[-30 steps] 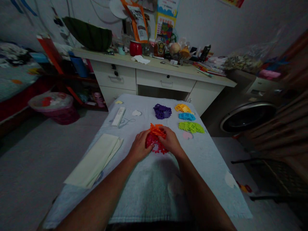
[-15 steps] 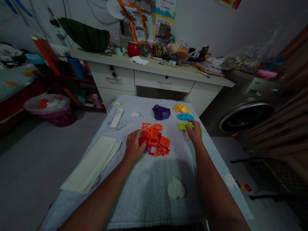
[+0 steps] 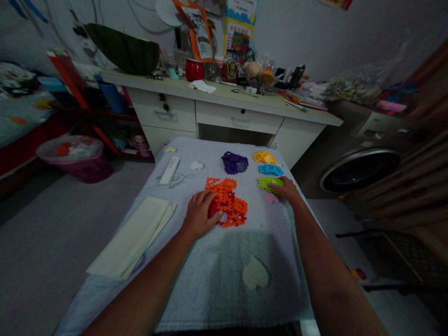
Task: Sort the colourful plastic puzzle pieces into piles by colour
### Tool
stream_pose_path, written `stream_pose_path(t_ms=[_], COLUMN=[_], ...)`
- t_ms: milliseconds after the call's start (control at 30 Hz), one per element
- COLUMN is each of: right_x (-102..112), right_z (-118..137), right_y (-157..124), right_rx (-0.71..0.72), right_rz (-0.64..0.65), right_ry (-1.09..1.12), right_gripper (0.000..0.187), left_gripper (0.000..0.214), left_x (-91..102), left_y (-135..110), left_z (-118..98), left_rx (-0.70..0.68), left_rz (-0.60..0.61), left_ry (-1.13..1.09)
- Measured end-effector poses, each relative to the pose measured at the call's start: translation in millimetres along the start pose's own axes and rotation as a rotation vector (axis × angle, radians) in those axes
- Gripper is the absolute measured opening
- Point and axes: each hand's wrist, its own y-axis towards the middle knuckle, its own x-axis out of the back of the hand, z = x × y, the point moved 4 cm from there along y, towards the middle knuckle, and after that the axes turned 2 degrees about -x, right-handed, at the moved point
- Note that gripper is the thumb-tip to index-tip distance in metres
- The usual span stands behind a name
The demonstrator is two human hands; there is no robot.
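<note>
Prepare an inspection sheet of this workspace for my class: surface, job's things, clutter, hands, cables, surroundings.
Surface: blue cloth, heart-patterned, with some wrinkles.
Job's things: orange pieces lie over red pieces; purple pieces sit behind them. On the right, from back to front, are yellow pieces, blue pieces and green pieces.
Clutter: folded pale sheet and narrow white item, both on the left.
Hands: left hand at the red and orange pile's left edge; right hand touching the green pieces; grips unclear.
Cables: thin cable above the white desk.
Surroundings: washing machine right, pink bin left.
</note>
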Motion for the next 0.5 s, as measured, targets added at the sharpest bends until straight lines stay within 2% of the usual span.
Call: stream_pose_path(t_ms=[100,333,500], right_x=[-9.7,-22.7,-30.0], right_z=[9.9,24.4,37.9], right_y=[-10.3,-34.6,-47.5], right_rx=[0.031,0.130,0.296], right_rz=[0.063,0.049,0.068], right_ry=[-0.007,0.037,0.059], right_gripper=[0.055,0.057,0.039], left_gripper=[0.054,0.059,0.060], left_x=[0.5,-3.5,-4.1], left_y=[0.3,0.1,0.1], left_z=[-0.4,3.2,4.6], left_rx=[0.001,0.019,0.023], left_rz=[0.000,0.005,0.009], left_ry=[-0.023,-0.028,-0.035])
